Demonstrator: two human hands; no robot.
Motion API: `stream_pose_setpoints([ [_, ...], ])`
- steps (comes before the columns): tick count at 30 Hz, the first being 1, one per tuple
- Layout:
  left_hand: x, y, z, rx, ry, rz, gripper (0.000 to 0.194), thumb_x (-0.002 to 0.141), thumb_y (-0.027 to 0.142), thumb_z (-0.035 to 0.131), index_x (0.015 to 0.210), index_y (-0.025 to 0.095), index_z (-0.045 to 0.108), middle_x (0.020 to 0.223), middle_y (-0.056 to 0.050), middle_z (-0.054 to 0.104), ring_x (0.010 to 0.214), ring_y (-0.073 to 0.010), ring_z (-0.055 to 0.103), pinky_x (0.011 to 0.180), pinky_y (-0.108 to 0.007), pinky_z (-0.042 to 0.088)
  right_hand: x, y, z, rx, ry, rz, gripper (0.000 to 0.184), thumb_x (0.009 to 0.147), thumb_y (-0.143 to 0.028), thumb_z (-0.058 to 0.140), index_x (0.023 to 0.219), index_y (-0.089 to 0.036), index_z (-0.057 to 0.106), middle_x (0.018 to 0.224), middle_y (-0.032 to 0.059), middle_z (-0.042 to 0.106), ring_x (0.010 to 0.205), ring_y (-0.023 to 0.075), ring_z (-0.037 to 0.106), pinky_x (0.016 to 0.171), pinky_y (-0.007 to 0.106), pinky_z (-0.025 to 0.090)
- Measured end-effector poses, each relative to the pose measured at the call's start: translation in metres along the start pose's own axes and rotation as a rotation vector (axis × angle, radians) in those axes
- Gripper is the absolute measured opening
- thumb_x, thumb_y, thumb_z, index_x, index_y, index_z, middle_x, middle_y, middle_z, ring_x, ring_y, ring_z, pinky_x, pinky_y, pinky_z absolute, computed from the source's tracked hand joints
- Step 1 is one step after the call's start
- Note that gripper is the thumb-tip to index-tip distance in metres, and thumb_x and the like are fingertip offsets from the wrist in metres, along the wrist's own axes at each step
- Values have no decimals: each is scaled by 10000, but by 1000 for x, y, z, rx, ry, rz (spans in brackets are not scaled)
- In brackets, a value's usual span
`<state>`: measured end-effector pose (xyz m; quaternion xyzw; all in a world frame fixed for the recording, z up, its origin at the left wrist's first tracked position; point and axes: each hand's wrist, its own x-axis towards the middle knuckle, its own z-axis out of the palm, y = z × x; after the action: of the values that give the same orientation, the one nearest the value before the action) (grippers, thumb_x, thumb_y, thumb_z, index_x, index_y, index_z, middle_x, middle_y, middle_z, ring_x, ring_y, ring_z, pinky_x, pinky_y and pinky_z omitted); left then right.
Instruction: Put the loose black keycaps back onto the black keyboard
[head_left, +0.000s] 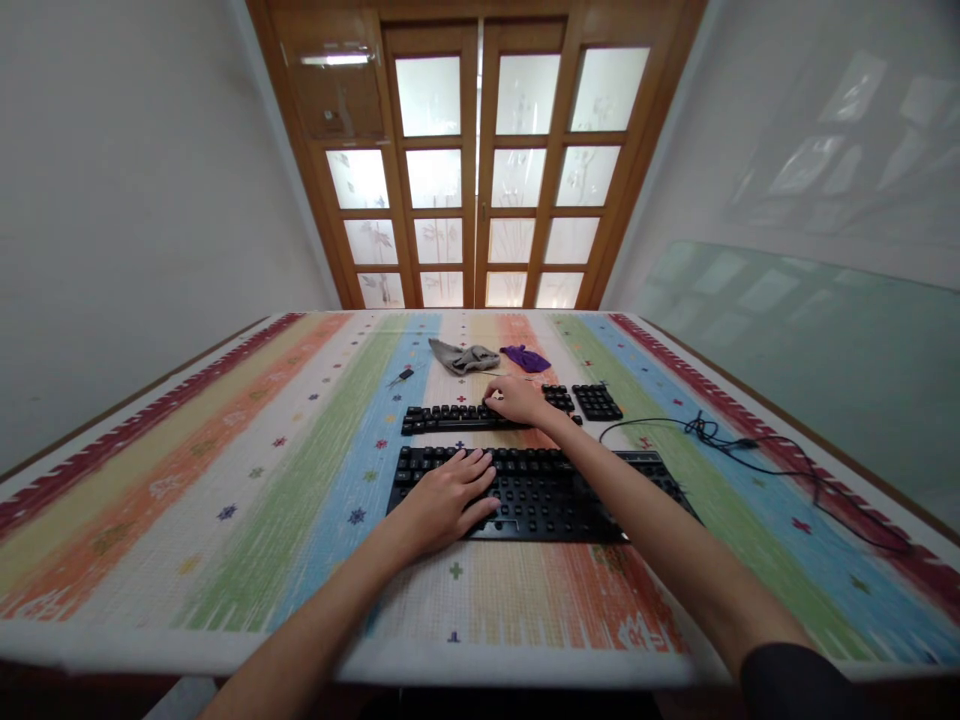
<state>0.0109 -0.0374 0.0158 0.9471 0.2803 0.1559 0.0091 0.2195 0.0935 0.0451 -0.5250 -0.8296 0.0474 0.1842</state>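
A black keyboard (532,510) lies before me, with keycaps at its upper left and bare key switches over much of the rest. My left hand (446,500) rests on its left part, fingers spread and thumb apart, holding nothing. Behind the keyboard, loose black keycaps (442,415) stand in rows. Over the right end of these rows is my right hand (517,400), thumb and fingertips pinched together. Whatever is between those fingertips is too small to make out. More loose keycaps (596,402) form a block to its right, beside a smaller group (558,397).
A grey cloth (463,357) and a purple cloth (526,358) lie beyond the keycaps. To the left is a small dark tool with metal prongs (402,377). A black cable (720,435) curls on the right of the striped tablecloth (300,480).
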Motion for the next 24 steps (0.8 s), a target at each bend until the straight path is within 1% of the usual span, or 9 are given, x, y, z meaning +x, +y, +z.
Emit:
stream_pose_setpoints([
  [3, 1, 2, -2, -8, -22, -27, 494, 1048, 455, 419, 1384, 119, 554, 1492, -150, 494, 1424, -255, 430, 1207, -456, 325, 5, 1, 4, -5, -18, 22, 181, 850, -142, 620, 921, -153, 786, 1003, 91, 770, 973, 213, 673, 903, 276, 470],
  [5, 0, 3, -3, -21, -22, -32, 492, 1049, 459, 415, 1392, 131, 546, 1497, -145, 489, 1428, -248, 423, 1211, -449, 317, 8, 0, 7, -9, -27, 35, 187, 847, -137, 618, 925, -151, 788, 1002, 92, 772, 973, 214, 675, 895, 272, 472],
  [8, -1, 5, -3, -38, -7, -37, 504, 1053, 462, 401, 1438, 148, 490, 1501, -135, 486, 1438, -237, 409, 1214, -449, 310, 11, 1, 10, -13, -33, 49, 190, 853, -143, 616, 936, -147, 787, 1011, 103, 773, 972, 222, 679, 882, 278, 478],
  [11, -1, 6, -2, -26, 1, -38, 532, 1056, 465, 391, 1467, 131, 441, 1498, -147, 490, 1437, -246, 410, 1208, -463, 320, 12, 2, 12, -11, -36, 54, 189, 851, -134, 617, 935, -143, 786, 1011, 112, 774, 960, 228, 686, 870, 286, 487],
  [16, -1, 5, 2, 16, 20, -7, 478, 1056, 455, 396, 1420, 164, 505, 1490, -137, 508, 1420, -242, 439, 1201, -464, 333, 15, 4, 15, 21, -37, 38, 210, 834, -95, 621, 955, -155, 781, 1002, 88, 778, 947, 207, 691, 873, 277, 494],
  [20, -1, 6, 2, 19, 22, -20, 490, 1045, 458, 423, 1407, 142, 520, 1481, -149, 517, 1412, -249, 453, 1202, -464, 333, 17, 4, 17, 52, -32, 31, 234, 824, -67, 611, 974, -146, 773, 1003, 89, 774, 934, 198, 687, 861, 270, 499],
  [24, 0, 7, 2, 35, 17, -22, 487, 1041, 462, 429, 1399, 147, 530, 1480, -148, 519, 1409, -249, 456, 1198, -458, 340, 19, 4, 20, 76, -24, 35, 240, 812, -46, 605, 974, -129, 763, 986, 98, 766, 911, 195, 679, 841, 266, 500],
])
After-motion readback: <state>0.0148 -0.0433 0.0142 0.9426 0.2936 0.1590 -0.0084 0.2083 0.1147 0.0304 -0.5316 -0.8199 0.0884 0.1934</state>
